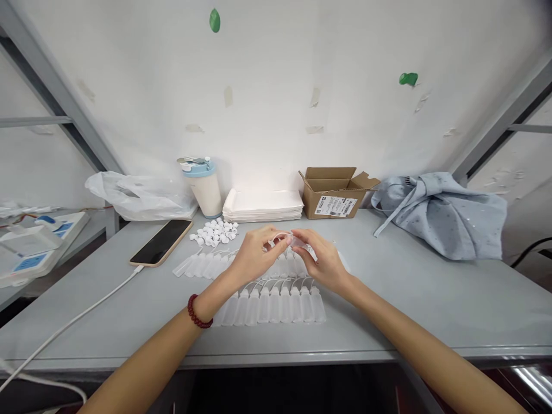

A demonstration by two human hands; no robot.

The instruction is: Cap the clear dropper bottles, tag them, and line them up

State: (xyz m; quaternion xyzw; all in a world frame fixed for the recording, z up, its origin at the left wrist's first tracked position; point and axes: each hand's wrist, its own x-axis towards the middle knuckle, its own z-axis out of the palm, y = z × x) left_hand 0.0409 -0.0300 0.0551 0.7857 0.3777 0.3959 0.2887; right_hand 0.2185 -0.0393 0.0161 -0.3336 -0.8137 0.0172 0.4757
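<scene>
My right hand [322, 259] is closed around a small translucent plastic bottle [296, 240], held above the table. With a pinch, my left hand [257, 252] grips the thin white tube [281, 234] at the bottle's top end; the fingers partly hide where the two meet. Below my hands lies a front row of similar bottles [275, 305], side by side with their curved tubes toward the wall. A second row of bottles [207, 265] lies behind it, partly covered by my hands. Small white caps [214, 232] are heaped to the left of my hands.
A phone [161, 242] with a charging cable [81, 310] lies at left. Along the wall stand a plastic bag [140, 195], a tumbler [204, 190], a stack of white sheets [263, 206], an open cardboard box [334, 201] and a grey-blue cloth bag [448, 215].
</scene>
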